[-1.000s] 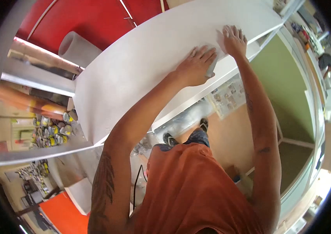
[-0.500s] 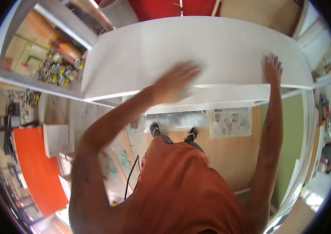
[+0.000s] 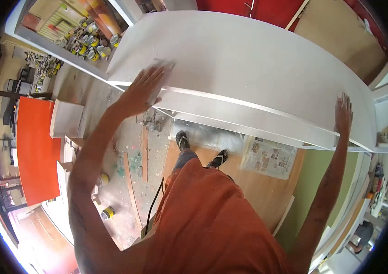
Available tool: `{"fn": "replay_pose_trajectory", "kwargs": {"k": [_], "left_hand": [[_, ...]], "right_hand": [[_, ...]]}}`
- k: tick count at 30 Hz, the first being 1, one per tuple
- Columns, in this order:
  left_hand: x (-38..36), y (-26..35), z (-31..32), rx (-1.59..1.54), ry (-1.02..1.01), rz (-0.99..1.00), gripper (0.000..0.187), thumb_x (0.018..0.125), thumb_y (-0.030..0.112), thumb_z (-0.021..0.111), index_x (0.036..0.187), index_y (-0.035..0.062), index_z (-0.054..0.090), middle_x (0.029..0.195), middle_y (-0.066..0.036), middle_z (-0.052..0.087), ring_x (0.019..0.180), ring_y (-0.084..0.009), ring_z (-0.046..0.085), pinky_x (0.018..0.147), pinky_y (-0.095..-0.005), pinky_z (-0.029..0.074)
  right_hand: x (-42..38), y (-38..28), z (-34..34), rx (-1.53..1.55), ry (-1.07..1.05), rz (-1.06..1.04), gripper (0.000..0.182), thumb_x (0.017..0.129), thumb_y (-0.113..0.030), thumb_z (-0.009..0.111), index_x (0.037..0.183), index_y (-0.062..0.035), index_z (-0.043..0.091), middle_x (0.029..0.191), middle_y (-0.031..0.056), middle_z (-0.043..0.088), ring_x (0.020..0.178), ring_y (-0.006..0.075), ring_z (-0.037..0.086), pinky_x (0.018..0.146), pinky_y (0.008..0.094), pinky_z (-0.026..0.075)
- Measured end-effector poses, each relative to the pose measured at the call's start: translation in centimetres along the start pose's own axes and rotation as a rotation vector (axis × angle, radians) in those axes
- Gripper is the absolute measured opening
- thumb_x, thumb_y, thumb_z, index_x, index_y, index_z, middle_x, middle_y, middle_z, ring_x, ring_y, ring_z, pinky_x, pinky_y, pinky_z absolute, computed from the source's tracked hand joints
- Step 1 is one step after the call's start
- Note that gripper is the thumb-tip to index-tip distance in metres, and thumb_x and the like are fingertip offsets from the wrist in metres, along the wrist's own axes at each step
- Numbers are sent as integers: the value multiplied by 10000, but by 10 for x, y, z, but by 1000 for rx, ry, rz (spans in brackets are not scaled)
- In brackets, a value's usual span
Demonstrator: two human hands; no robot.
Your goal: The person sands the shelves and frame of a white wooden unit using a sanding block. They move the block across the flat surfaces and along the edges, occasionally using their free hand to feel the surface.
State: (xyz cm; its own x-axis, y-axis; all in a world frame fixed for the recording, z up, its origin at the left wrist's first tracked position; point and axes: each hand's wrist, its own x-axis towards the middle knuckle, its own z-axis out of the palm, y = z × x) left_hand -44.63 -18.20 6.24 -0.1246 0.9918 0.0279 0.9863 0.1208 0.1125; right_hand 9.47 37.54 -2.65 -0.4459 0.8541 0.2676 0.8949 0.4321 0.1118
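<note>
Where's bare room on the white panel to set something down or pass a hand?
The white panel is bare across its whole middle, between the left hand pressed flat near its left end and the right hand at its right edge. Crowded: the shelf of cans beyond the left end, and the littered floor below.

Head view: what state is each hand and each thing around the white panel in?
Left hand: flat, pressing a blurred sheet on the panel's near-left corner; no closed grip.
Right hand: open, fingers spread on the panel's right edge.
Large white flat panel: lying flat, raised above the floor.
Newspaper sheet: spread on the floor.
Small paint cans: clustered on a shelf.
</note>
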Motion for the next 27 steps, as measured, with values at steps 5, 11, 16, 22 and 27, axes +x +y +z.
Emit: {"fn": "replay_pose_trajectory", "kwargs": {"k": [5,11,16,22,27], "left_hand": [[132,119,40,-305,77,420,1035,737,160,873,1579,19,288,1614,-212,335,1514,-385,300,1269,-506,216],[222,254,95,-351,276,550,744,868,297,748,1498,34,452,1569,-139,442,1476,-338,374,1256,-492,250],[60,60,42,-281,220,184,886,777,103,828,1545,60,389,1609,-167,373,1508,-355,324,1257,-477,259],[15,10,-2,-119,82,-30,868,810,-28,694,1582,62,307,1621,-198,331,1536,-399,247,1268,-516,197],[103,135,40,-126,178,236,634,910,61,585,1504,-57,397,1582,-224,390,1510,-341,326,1277,-475,224]], "right_hand": [[1,5,-2,-205,-37,-167,465,1081,-331,421,1533,-224,430,1666,47,322,1541,330,281,1249,514,274],[17,55,38,-275,99,-451,465,1085,-291,449,1517,-119,450,1645,125,345,1525,346,304,1254,493,265],[12,35,23,-174,102,-397,449,1055,-233,511,1486,-110,486,1606,149,400,1499,347,349,1231,486,317],[8,30,13,-217,200,-408,460,1039,-210,548,1476,-79,484,1556,161,463,1447,366,425,1198,471,375],[4,31,8,-108,143,-418,445,1095,-268,463,1478,-45,498,1547,172,472,1447,359,424,1217,448,333]]}}
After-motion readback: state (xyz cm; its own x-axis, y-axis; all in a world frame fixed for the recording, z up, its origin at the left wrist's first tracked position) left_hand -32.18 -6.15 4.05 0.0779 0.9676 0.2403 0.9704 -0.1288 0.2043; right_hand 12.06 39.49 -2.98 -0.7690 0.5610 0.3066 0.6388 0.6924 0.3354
